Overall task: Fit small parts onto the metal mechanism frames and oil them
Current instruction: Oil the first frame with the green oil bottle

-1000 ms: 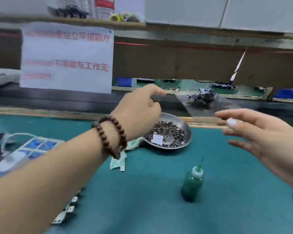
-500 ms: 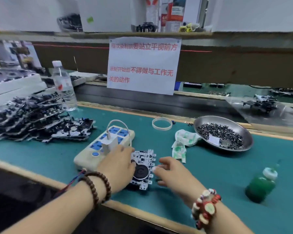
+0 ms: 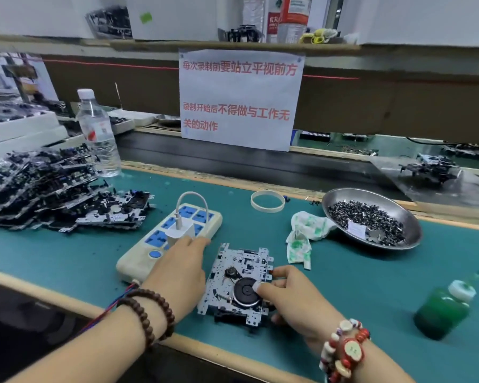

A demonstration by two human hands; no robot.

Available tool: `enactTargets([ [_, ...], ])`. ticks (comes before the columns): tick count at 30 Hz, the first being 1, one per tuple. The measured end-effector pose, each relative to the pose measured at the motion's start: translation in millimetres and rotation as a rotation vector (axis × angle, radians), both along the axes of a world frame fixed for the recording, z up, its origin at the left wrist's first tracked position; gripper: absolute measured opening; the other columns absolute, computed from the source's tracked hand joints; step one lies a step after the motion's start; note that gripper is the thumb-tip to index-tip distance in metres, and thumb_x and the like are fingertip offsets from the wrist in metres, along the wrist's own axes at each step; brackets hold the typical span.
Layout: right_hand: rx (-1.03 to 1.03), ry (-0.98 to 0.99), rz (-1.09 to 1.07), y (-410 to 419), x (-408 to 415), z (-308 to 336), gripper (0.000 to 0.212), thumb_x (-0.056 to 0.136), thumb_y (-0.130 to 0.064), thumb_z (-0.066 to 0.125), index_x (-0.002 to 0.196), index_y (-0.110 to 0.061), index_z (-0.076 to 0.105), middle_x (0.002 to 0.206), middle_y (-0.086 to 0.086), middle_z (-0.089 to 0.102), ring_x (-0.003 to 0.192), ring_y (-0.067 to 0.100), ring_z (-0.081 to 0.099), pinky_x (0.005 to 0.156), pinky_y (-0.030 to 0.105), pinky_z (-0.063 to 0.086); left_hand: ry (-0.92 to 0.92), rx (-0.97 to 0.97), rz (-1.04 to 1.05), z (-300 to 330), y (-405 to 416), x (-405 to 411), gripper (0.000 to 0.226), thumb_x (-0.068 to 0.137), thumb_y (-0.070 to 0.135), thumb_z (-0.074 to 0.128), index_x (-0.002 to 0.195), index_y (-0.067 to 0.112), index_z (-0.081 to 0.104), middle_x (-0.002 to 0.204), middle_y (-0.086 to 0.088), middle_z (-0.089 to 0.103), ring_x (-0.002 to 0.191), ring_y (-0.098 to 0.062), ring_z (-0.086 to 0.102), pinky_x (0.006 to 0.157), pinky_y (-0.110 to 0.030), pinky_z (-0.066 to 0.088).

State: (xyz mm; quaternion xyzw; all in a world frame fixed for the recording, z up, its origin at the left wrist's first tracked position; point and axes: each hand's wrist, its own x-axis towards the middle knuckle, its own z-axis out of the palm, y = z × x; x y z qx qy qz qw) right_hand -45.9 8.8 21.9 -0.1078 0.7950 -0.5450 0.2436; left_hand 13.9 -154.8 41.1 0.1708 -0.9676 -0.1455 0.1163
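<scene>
A metal mechanism frame (image 3: 233, 272) with a black flywheel lies flat on the green mat near the front edge. My right hand (image 3: 293, 294) grips its right side: the index fingertip presses on the flywheel, the thumb sits at the right edge, and the lower fingers curl at the frame's near corner. My left hand (image 3: 177, 272) rests flat beside the frame's left edge, fingers straight, partly over a power strip (image 3: 138, 258). A steel bowl (image 3: 415, 230) of small dark parts stands at the right. A green oil bottle (image 3: 443, 310) stands at the front right.
A heap of mechanism frames (image 3: 53, 189) fills the left of the mat, with a water bottle (image 3: 97, 134) behind it. A tape ring (image 3: 267, 200) and a crumpled wrapper (image 3: 307, 230) lie mid-table. A paper sign (image 3: 241, 98) hangs over the conveyor behind.
Both hands came down from the raised reach toward the conveyor to the frame at the front edge. My right index finger has moved onto the flywheel.
</scene>
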Motion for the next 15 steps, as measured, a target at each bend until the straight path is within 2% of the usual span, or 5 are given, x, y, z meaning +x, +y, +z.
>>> enactTargets([
  [4,0.006,-0.009,-0.061,39.5,5.1,0.8,0.028,0.087,-0.017,0.061,0.108,-0.013,0.044,0.084,0.004,0.056,0.057,0.012,0.049,0.043,0.017,0.039,-0.096,-0.130,-0.017,-10.0,4.9,5.6,0.051,0.092,0.011,0.038,0.139,0.028,0.028,0.123,0.002,0.033,0.110,-0.015,0.046,0.091,-0.023,0.038],
  [6,0.004,-0.001,-0.100,61.3,6.7,1.7,0.023,0.086,-0.016,0.061,0.104,-0.015,0.047,0.081,0.003,0.057,0.059,0.013,0.050,0.042,0.017,0.038,-0.020,-0.238,-0.020,-10.2,20.1,6.5,0.049,0.088,0.014,0.049,0.134,0.026,0.037,0.122,-0.003,0.032,0.110,-0.021,0.043,0.093,-0.029,0.041],
  [10,0.007,0.033,-0.179,96.0,7.4,3.5,0.018,0.085,-0.013,0.063,0.093,-0.022,0.050,0.075,0.001,0.054,0.058,0.012,0.049,0.041,0.017,0.039,0.234,-0.268,-0.116,-9.9,53.6,2.4,0.055,0.049,0.005,0.083,0.102,0.009,0.069,0.096,-0.024,0.054,0.078,-0.041,0.055,0.061,-0.045,0.052],
  [12,0.004,0.033,-0.206,107.2,6.5,3.9,0.019,0.085,-0.013,0.063,0.094,-0.022,0.049,0.074,0.000,0.052,0.053,0.008,0.048,0.042,0.017,0.039,0.186,-0.247,-0.090,-11.2,67.1,-3.1,0.062,0.055,0.012,0.081,0.115,0.013,0.065,0.117,-0.030,0.047,0.100,-0.042,0.049,0.072,-0.052,0.049],
  [15,0.016,0.051,-0.225,118.4,3.8,2.2,0.024,0.085,-0.014,0.062,0.104,-0.020,0.048,0.074,-0.002,0.053,0.042,0.005,0.045,0.046,0.016,0.039,0.081,-0.090,-0.001,-17.5,70.9,-15.7,0.060,0.085,0.033,0.056,0.139,0.033,0.030,0.149,-0.014,-0.005,0.135,-0.032,0.014,0.103,-0.046,0.031],
])
